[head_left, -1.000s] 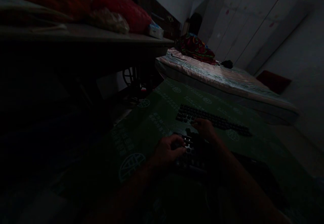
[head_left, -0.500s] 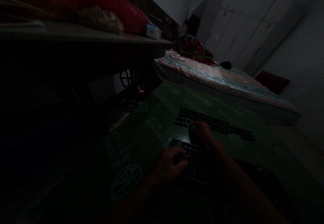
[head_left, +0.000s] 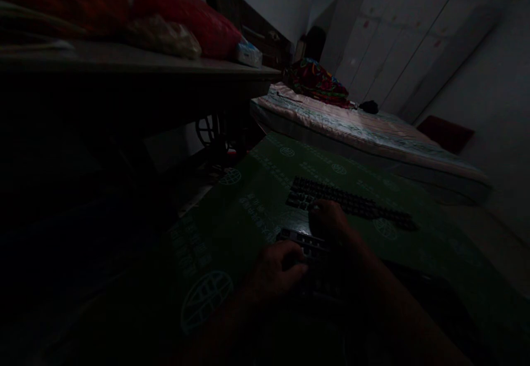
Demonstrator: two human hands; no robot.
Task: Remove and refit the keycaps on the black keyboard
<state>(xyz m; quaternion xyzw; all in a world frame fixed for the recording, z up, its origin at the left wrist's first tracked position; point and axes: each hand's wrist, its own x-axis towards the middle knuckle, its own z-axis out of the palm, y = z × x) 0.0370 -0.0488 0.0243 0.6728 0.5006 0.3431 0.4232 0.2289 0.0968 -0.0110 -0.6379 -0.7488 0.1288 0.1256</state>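
Observation:
A dark keyboard (head_left: 317, 244) lies on a green printed board, its near and right parts lost in shadow. My left hand (head_left: 277, 269) is closed around its left end, fingers curled over the far edge and thumb on the near side. Beyond the keyboard, loose black keycaps (head_left: 351, 200) stand in several long rows. My right hand (head_left: 331, 219) reaches over the keyboard to the near left part of these rows, with fingers pinched together at a keycap. The dim light hides most of the fingertips.
The green board (head_left: 232, 217) carries white printed globes and lettering. Behind it is a bed (head_left: 372, 134) with a dark red patterned cloth (head_left: 318, 81). On the left, a table (head_left: 165, 65) holds a red bag (head_left: 186, 18) and a small white-blue pack (head_left: 249, 54).
Almost nothing differs. Both hands keep their places at the keyboard and the keycap rows, and the view has shifted very slightly.

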